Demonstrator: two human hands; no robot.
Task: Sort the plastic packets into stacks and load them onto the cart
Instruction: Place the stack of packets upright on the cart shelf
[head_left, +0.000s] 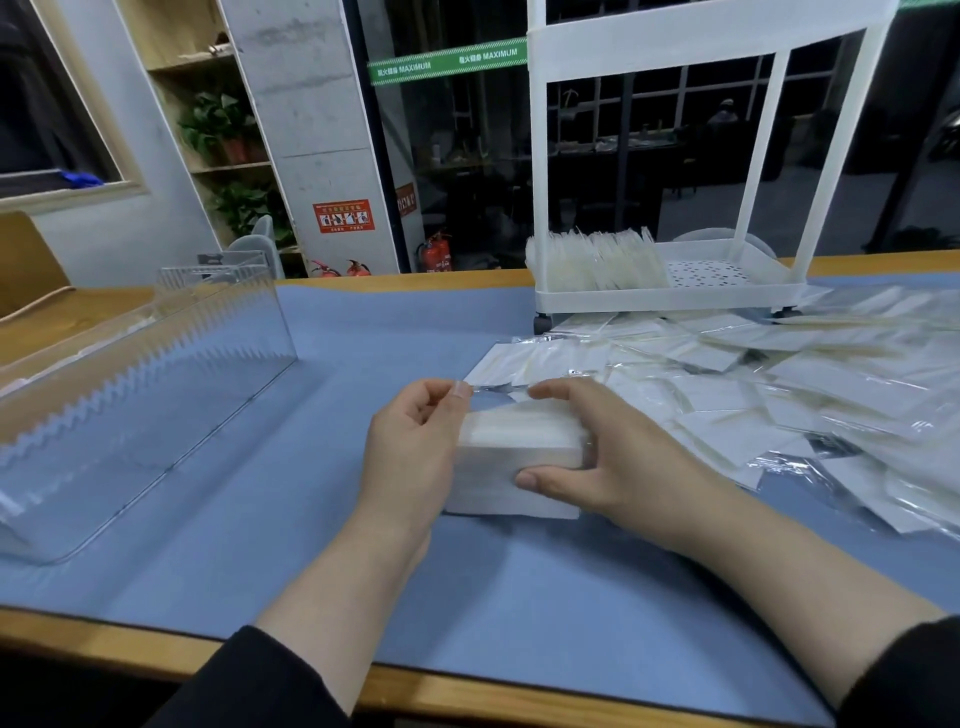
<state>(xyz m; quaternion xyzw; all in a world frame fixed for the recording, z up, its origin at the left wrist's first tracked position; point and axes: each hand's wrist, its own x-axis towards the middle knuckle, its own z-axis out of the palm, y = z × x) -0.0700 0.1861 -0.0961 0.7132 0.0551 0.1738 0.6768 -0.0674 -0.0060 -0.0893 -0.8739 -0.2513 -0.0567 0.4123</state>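
1. Hands hold one stack of packets (519, 457) on the blue mat (363, 332), near the table's front edge.
2. Left hand (415, 447) grips the stack's left side with curled fingers.
3. Right hand (597, 452) clasps the right side, thumb on the front.
4. Loose packets (779, 379) lie spread to the right.
5. White cart (670, 296) stands behind them and holds upright packets (597, 260) in its lower tray.

A single wide-angle view looks from the person's head, forward and down across the table (322, 691). It sits close above both forearms, with the left hand (415, 447) and right hand (608, 457) near the frame's middle. The cart (670, 299) stands farther off at upper right, and straight edges bend toward the borders.
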